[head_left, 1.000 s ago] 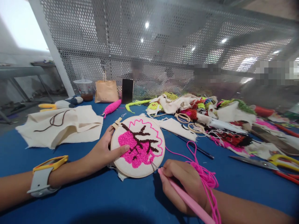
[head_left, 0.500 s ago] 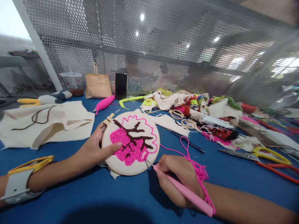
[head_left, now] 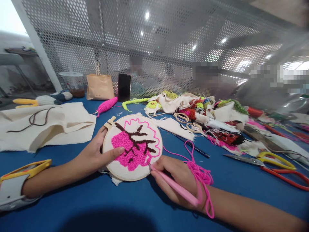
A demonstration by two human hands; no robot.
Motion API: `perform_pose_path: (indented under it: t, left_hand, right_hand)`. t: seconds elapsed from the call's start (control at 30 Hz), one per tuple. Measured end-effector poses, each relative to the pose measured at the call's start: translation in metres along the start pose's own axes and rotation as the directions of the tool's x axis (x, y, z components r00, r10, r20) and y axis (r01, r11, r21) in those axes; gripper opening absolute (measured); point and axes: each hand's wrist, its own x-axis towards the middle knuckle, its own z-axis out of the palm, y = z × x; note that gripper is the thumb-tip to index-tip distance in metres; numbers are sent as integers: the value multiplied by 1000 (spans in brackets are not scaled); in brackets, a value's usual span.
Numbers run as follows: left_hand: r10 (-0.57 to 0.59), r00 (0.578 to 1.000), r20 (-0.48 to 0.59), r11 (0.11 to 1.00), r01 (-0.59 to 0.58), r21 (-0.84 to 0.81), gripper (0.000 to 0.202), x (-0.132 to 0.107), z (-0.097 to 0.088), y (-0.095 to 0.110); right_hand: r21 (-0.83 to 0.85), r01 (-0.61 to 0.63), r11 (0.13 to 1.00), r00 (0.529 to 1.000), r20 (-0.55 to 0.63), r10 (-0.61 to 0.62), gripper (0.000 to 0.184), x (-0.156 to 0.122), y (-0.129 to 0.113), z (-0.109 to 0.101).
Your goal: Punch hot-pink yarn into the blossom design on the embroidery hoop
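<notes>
A round wooden embroidery hoop (head_left: 131, 175) lies tilted on the blue table, its cloth filled with pink tufting and a dark brown branch shape. My left hand (head_left: 96, 154) grips the hoop's left rim, thumb pressed on the cloth. My right hand (head_left: 176, 178) is closed round a pink punch needle (head_left: 177, 188), whose tip meets the cloth at the hoop's lower right edge. Loose pink yarn (head_left: 200, 174) drapes over my right hand and trails back to the hoop.
Cream cloth (head_left: 48, 124) lies at the left. A paper bag (head_left: 100, 86), a phone (head_left: 124, 87), a plastic cup (head_left: 72, 84) and a pink yarn skein (head_left: 106, 105) stand behind. Fabric scraps, yarn and small hoops pile at the right (head_left: 205, 112). Scissors (head_left: 270, 161) lie far right. People sit behind the mesh screen.
The needle tip has moved in from just off the hoop's lower right to the cloth. My right hand slid left and forward with it. The left hand keeps its hold.
</notes>
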Motion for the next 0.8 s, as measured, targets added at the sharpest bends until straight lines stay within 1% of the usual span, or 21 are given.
perform_pose_path:
  t: [0.07,0.13,0.27,0.4,0.6,0.8]
  left_hand:
    - [40,999,-5,998,-40,49,51,-1,0,1]
    - [60,998,-8,995,-59,81,47,-2,0,2]
    - [107,994,9,982,-107,157,52,-2,0,1]
    - [133,991,28,980,-135,146,54,-3,0,-2]
    - [106,994,35,980,-111,168,53,-4,-1,-1]
    - [52,997,49,994,-56,90,58,-4,0,2]
  right_hand:
    - [1,10,1000,1000,9,-10,10,0,4,3]
    - [-7,16,1000,1000,-13,-16,11,1,5,4]
    - [-36,21,999,997,-79,-24,21,1,-1,1]
    - [-31,72,997,989,-125,-75,25,-2,-6,-4]
    - [-6,98,995,983,-154,-97,26,-4,-7,-7]
    - [28,103,994,976,-193,-96,25,-6,-10,-8]
